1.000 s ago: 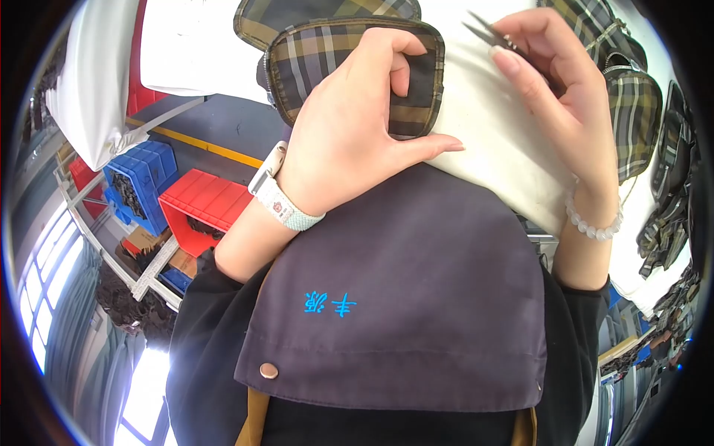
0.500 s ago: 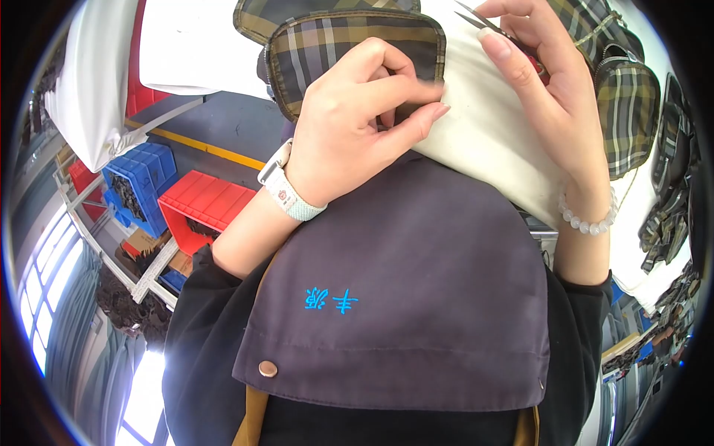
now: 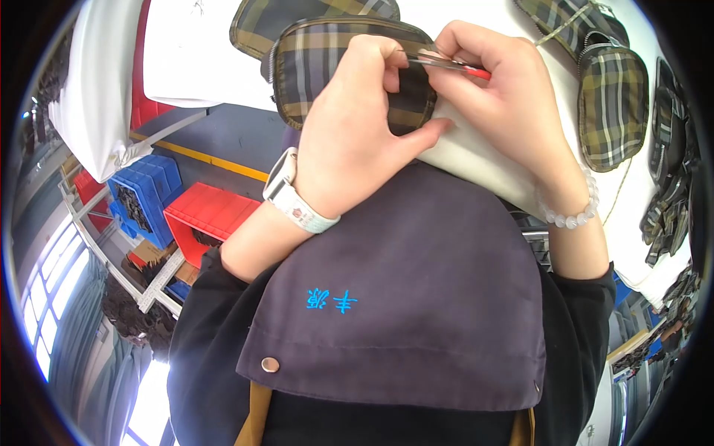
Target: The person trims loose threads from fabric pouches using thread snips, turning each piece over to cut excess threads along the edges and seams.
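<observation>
A plaid zippered pouch (image 3: 309,63) lies on the white table cover near its front edge. Over the pouch is my left hand (image 3: 353,130), its fingers bent at the upper edge and the thumb stretched out to the right; what its fingertips hold, if anything, is too small to tell. My right hand (image 3: 502,97) is closed around small scissors with a red part (image 3: 476,72). Their thin metal blades point left, across the pouch, and reach the fingertips of my left hand.
Behind lies another plaid pouch (image 3: 256,30). More plaid pouches (image 3: 613,108) with a cord are at the right, beside a dark pile of plaid pieces (image 3: 666,215). Blue (image 3: 152,178) and red (image 3: 208,215) crates stand lower left, past the table.
My right hand has moved left and down, bringing the scissors over the pouch to my left hand. My left fingers have shifted to the pouch's upper edge.
</observation>
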Demonstrator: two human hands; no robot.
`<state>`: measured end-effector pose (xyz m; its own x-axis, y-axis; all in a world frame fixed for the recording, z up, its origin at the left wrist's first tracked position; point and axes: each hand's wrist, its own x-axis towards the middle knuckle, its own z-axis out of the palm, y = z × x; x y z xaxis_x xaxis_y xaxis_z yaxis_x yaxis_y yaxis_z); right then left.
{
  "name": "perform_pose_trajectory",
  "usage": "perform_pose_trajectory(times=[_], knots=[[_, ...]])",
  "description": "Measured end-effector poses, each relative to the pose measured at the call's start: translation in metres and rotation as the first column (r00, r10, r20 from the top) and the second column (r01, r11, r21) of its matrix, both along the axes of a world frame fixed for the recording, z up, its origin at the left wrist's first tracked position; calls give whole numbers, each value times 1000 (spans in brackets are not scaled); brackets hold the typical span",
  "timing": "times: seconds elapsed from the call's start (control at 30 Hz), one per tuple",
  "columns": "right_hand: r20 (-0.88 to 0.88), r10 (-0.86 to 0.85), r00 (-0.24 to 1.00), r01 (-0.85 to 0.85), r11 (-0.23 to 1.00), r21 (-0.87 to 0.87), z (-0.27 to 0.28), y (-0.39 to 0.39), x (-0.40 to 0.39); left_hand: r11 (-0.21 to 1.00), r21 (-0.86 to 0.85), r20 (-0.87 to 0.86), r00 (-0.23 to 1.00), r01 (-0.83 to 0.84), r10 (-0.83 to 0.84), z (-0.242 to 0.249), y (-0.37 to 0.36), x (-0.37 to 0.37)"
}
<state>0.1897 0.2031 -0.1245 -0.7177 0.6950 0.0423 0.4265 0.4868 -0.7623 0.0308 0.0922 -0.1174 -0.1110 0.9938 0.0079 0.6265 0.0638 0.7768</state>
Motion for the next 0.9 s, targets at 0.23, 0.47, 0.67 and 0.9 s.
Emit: perform_pose_trajectory(times=[0.23, 0.47, 0.67, 0.9], knots=[[-250, -70, 966, -21, 939, -345, 3, 9, 14, 992, -116, 532, 840, -51, 105, 4, -5, 9], [26, -130, 991, 121, 967, 226, 13, 13, 5, 948, -279, 801, 582, 152, 142, 4, -17, 6], [-10, -203, 979, 204, 979, 20, 19, 11, 8, 958, -232, 664, 747, 170, 28, 7, -10, 6], [-28, -185, 982, 185, 983, -6, 15, 13, 12, 955, -257, 690, 720, 146, 76, 8, -11, 11]])
